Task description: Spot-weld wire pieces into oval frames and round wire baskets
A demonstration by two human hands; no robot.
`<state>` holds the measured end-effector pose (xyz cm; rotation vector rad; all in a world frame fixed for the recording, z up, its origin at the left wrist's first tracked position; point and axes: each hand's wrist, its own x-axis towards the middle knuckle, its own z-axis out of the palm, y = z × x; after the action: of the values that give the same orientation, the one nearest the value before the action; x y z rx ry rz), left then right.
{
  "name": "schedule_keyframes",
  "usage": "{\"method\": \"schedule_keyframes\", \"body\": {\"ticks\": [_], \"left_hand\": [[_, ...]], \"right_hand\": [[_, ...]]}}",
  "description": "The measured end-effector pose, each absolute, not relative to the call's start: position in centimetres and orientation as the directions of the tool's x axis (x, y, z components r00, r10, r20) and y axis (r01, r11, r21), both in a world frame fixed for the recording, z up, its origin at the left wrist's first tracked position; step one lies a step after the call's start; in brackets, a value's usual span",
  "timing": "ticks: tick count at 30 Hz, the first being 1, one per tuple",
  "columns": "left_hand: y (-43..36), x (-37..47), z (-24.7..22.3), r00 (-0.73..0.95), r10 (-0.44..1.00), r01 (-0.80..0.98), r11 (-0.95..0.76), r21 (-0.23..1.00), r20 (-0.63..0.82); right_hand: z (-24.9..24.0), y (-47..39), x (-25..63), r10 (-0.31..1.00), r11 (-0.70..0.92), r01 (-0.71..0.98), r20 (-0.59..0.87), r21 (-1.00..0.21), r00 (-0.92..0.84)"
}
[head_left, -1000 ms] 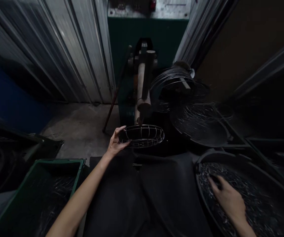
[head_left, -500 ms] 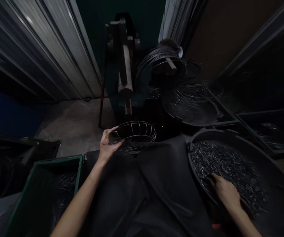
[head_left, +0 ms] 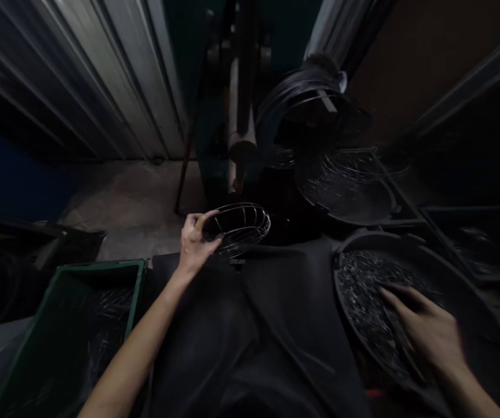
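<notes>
My left hand (head_left: pixel 198 244) is closed on the left rim of a shallow round wire basket (head_left: pixel 256 223). The basket is tilted above the dark apron (head_left: pixel 285 290) over my lap, with its far side away from the hand. Over a round tub (head_left: pixel 343 247) at the right, my right hand (head_left: pixel 428 325) reaches in among many small shiny metal pieces (head_left: pixel 363 284). Its thumb and forefinger point left, blurred by motion. A long dark thing with a yellowish part shows beneath the palm; whether the hand grips it is unclear.
A machine with a cylindrical arm (head_left: pixel 242 136) stands ahead of the basket. Wire coils (head_left: pixel 293 93) and a second round tub (head_left: pixel 363 215) are beyond, to the right. A green crate (head_left: pixel 97 267) with metal pieces stands at the left; another crate (head_left: pixel 471 212) is far right.
My right hand has shifted right, and its thumb and forefinger show more clearly. The basket has turned slightly in my left hand. The view has tilted down and swung left a little.
</notes>
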<state>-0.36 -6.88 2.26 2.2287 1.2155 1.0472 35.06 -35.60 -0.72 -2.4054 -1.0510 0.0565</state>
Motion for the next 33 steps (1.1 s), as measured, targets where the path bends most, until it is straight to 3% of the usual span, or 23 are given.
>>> {"method": "schedule_keyframes", "body": {"ticks": [2,4,9,13,16,20,23,25,28,30,33], "left_hand": [[-6.9,-0.3,2.0,0.332,0.837,0.534,-0.547,0.645,0.435],[-6.9,-0.3,1.8,0.329,0.834,0.523,-0.551,0.65,0.443],[-7.2,-0.5,1.7,0.341,0.844,0.548,-0.536,0.643,0.414],[-7.0,-0.1,1.9,0.342,0.861,0.597,-0.508,0.62,0.376],[-6.9,0.3,2.4,0.404,0.837,0.59,-0.547,0.594,0.369],[-7.2,0.8,3.1,0.505,0.786,0.576,-0.615,0.539,0.357],[-7.5,0.9,3.5,0.565,0.751,0.556,-0.652,0.515,0.341],[-7.6,0.9,3.7,0.581,0.741,0.544,-0.661,0.517,0.336],[-7.6,0.6,4.0,0.562,0.761,0.531,-0.632,0.565,0.324],[-7.4,0.4,4.0,0.545,0.778,0.51,-0.604,0.612,0.314],[-7.1,0.2,3.8,0.529,0.788,0.466,-0.58,0.668,0.316]], "right_hand": [[-0.5,-33.1,32.0,0.686,-0.481,0.602,0.155,-0.637,0.711],[-1.6,-32.2,29.5,0.805,-0.392,0.658,0.107,-0.644,0.584],[-4.5,-36.2,28.6,0.909,-0.365,0.86,0.064,-0.357,0.413],[-4.1,-35.9,30.7,0.909,-0.404,0.871,-0.018,-0.28,0.416],[-0.9,-31.5,29.3,0.907,-0.387,0.818,-0.015,-0.425,0.422],[4.8,-23.3,24.0,0.963,-0.144,0.643,0.044,-0.752,0.267],[6.9,-18.3,21.4,0.982,0.058,0.604,0.154,-0.795,0.108],[6.8,-16.4,20.7,0.962,0.196,0.701,0.275,-0.686,0.0],[5.8,-15.3,20.4,0.876,0.371,0.87,0.432,-0.324,-0.213],[5.3,-15.0,20.4,0.807,0.436,0.894,0.483,-0.099,-0.34],[5.3,-14.7,20.6,0.711,0.5,0.863,0.535,0.074,-0.457]]}}
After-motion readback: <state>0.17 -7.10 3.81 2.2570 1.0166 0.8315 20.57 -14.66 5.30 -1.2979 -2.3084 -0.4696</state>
